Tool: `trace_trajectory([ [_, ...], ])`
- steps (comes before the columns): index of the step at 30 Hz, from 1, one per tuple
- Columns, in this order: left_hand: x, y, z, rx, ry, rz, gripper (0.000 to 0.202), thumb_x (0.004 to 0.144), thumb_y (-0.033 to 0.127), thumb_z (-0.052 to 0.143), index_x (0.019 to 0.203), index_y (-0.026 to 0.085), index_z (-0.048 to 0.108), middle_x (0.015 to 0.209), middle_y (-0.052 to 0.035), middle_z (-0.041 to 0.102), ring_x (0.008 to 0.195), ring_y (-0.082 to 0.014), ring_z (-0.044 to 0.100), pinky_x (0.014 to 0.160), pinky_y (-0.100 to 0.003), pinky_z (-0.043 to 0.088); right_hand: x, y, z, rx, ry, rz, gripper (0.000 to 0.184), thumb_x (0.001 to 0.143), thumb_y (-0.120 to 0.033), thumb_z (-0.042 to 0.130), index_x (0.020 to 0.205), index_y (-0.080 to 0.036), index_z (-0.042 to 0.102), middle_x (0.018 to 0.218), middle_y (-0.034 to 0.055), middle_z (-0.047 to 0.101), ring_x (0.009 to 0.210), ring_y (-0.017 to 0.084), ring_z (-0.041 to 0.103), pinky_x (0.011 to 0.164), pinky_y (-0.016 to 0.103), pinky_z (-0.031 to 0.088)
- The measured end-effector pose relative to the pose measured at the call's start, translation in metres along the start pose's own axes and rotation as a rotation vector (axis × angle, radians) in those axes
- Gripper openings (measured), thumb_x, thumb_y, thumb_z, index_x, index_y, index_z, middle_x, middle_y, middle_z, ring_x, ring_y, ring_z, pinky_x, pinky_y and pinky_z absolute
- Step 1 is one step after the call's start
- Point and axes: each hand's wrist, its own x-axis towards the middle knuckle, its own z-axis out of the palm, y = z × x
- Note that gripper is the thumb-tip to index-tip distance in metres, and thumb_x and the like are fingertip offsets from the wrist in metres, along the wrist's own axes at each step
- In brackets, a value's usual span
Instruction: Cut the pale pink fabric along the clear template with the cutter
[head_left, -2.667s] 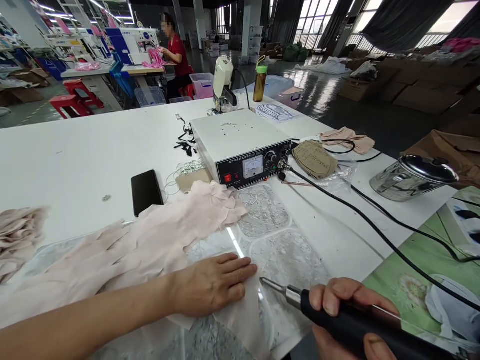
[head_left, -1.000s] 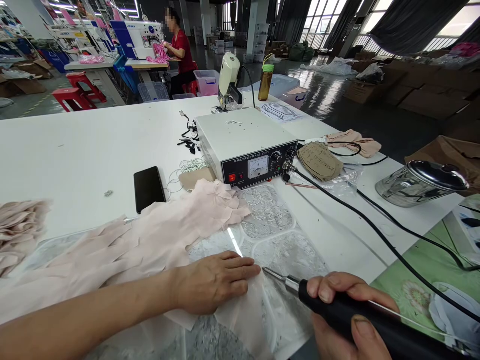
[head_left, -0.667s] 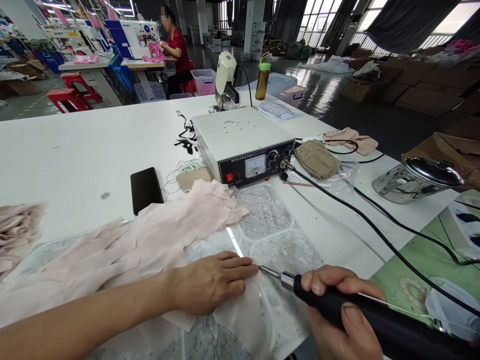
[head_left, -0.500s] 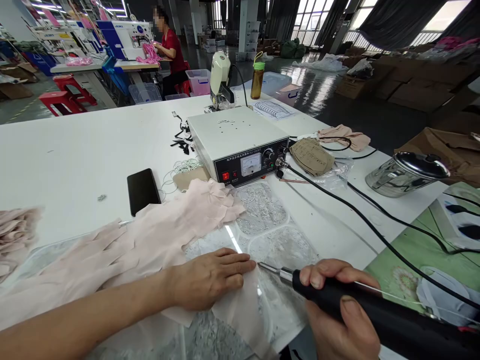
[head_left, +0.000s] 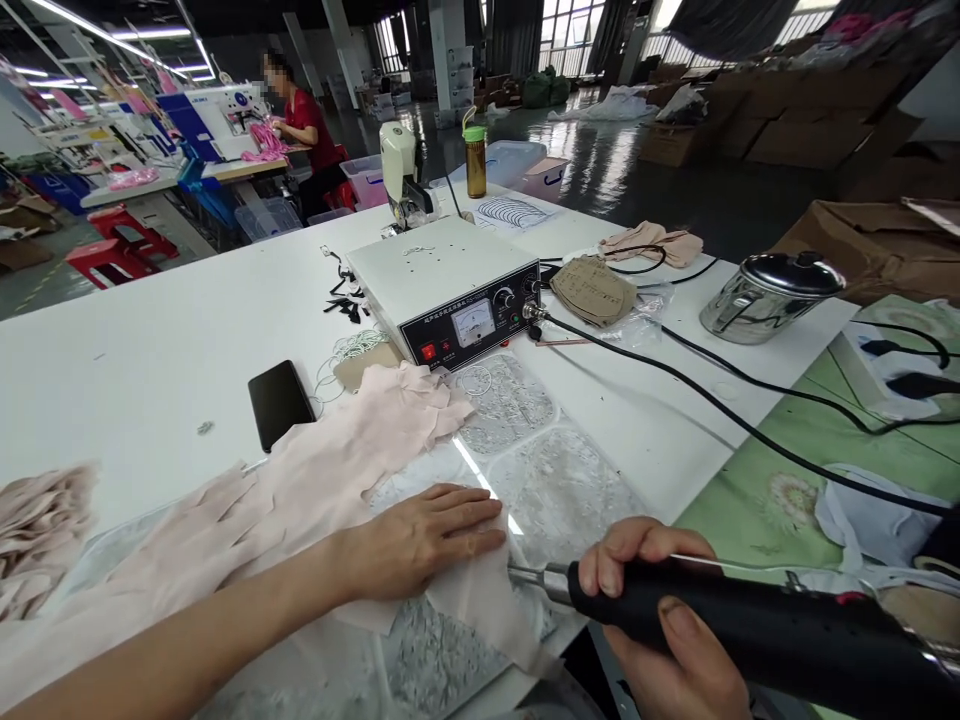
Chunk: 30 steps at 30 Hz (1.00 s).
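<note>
Your left hand [head_left: 427, 540] rests palm down, fingers extended and nearly together, on the pale pink fabric [head_left: 487, 605], which spreads beneath it and to its left. Your right hand [head_left: 667, 660] is wrapped round the black-handled tool [head_left: 765, 620]; its metal tip meets the fabric's edge, just beside your left fingertips. Ahead of both hands stands the control box [head_left: 442, 280].
</note>
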Motion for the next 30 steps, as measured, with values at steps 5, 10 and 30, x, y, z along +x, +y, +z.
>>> trace_trajectory([
  [5,-0.001,-0.001,0.001,0.002,-0.008,-0.003,0.049,0.086,0.002,0.043,0.132,0.014,0.048,0.145,-0.0140,0.043,0.135,-0.0279,0.040,0.110,-0.042,0.037,-0.007,0.000,0.002,0.005,-0.013,0.080,0.012,0.087,-0.034,0.057,0.093,-0.024,0.055,0.082,0.0004,0.053,0.061,0.010,0.057,0.058,0.029,0.053],
  [10,-0.002,-0.002,0.001,-0.007,0.003,0.010,0.048,0.086,0.003,0.045,0.132,0.015,0.050,0.145,-0.0147,0.043,0.135,-0.0285,0.041,0.110,-0.043,0.036,-0.005,-0.004,0.002,0.002,-0.018,0.034,0.012,0.085,-0.033,0.058,0.090,-0.022,0.057,0.077,0.0000,0.053,0.059,0.010,0.055,0.053,0.027,0.052],
  [30,-0.002,-0.003,0.002,0.006,0.004,0.016,0.043,0.089,0.007,0.043,0.131,0.014,0.051,0.147,-0.0147,0.041,0.135,-0.0282,0.039,0.110,-0.043,0.036,0.024,0.011,-0.001,-0.051,0.034,-0.110,0.011,0.081,-0.027,0.060,0.090,-0.020,0.058,0.079,-0.0004,0.057,0.061,0.011,0.053,0.055,0.029,0.052],
])
